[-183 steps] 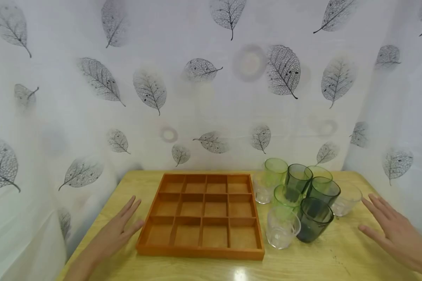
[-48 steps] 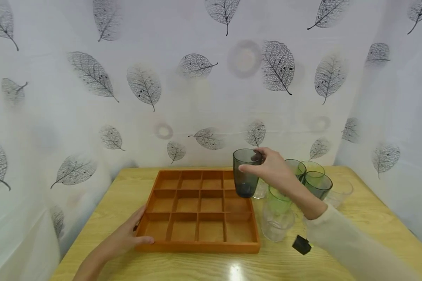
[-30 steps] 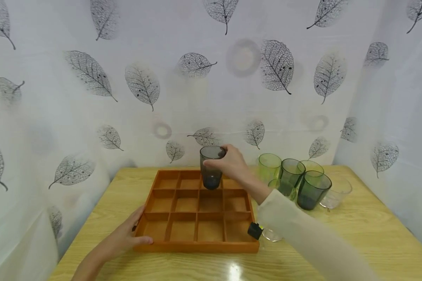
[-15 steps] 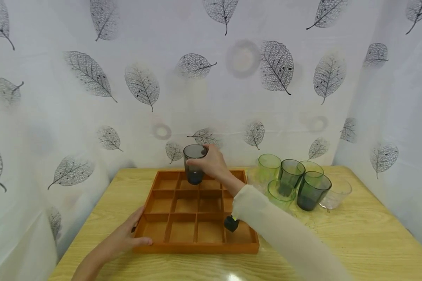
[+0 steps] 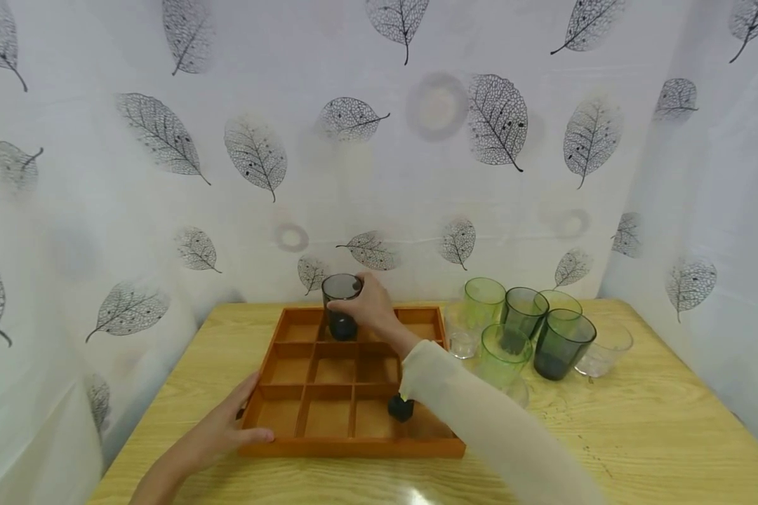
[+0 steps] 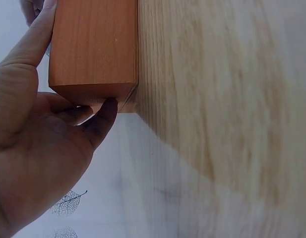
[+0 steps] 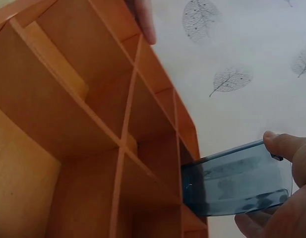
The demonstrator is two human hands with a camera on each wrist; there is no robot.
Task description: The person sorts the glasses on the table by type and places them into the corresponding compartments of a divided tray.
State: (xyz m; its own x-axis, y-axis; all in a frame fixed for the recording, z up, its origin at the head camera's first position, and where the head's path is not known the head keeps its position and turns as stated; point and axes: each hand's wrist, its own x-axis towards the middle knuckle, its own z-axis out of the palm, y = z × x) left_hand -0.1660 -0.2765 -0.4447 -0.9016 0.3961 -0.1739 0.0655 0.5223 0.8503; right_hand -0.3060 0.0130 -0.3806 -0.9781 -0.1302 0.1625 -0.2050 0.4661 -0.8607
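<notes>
My right hand (image 5: 374, 308) holds a dark grey tumbler (image 5: 342, 328) near its rim, thumb on one side and fingers on the other. The tumbler stands nearly upright, its base dipping into the back row of a wooden compartment box (image 5: 354, 447), second compartment from the left. In the right wrist view, the tumbler's base (image 7: 192, 191) is inside the compartment walls. My left hand (image 5: 217, 424) grips the box's front left corner, thumb over the front rim. The left wrist view shows its fingers (image 6: 104, 121) against the box's side.
Right of the box stand several tumblers: light green (image 5: 483, 298), dark grey (image 5: 524, 308), dark green (image 5: 563, 347) and clear (image 5: 608, 348). A small black block (image 5: 401, 408) hangs by my right sleeve, over the box. A leaf-patterned curtain (image 5: 379, 175) stands behind the table (image 5: 657, 421).
Both hands were apart from everything at first. The left took hold of the box; the right lifted the dark grey tumbler from the group, carried it left and lowered it into the back row.
</notes>
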